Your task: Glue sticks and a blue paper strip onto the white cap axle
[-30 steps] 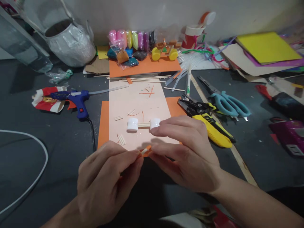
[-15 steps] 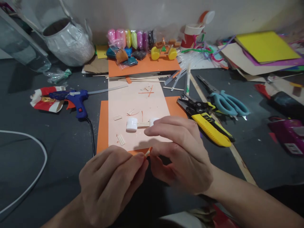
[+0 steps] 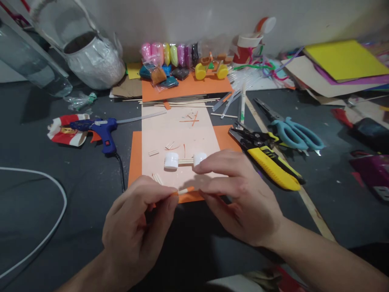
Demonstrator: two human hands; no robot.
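Note:
My left hand [image 3: 142,219] pinches one end of a short pale wooden stick [image 3: 184,190] between thumb and fingertip. Orange covers the stick's free end, and a bit of orange also shows by the fingertips. Just right of that free end is my right hand [image 3: 240,194], fingers apart, with nothing visible in it. Beyond the hands, two white cylinders [image 3: 171,161] are joined by pale sticks [image 3: 185,161] and lie on a pale pink sheet [image 3: 176,132]. Short cut stick pieces [image 3: 153,153] are scattered on this sheet.
A blue hot glue gun [image 3: 106,132] lies left, its tip on a red-and-white wrapper [image 3: 82,140]. Yellow-handled pliers [image 3: 270,164] and blue-handled scissors [image 3: 296,132] are at right. Behind stand packets of colored clay [image 3: 168,56] and a silvery pot [image 3: 94,61].
My right hand has drawn away from the stick, opening a gap. The stick now shows more of its length in my left hand. The view has shifted slightly.

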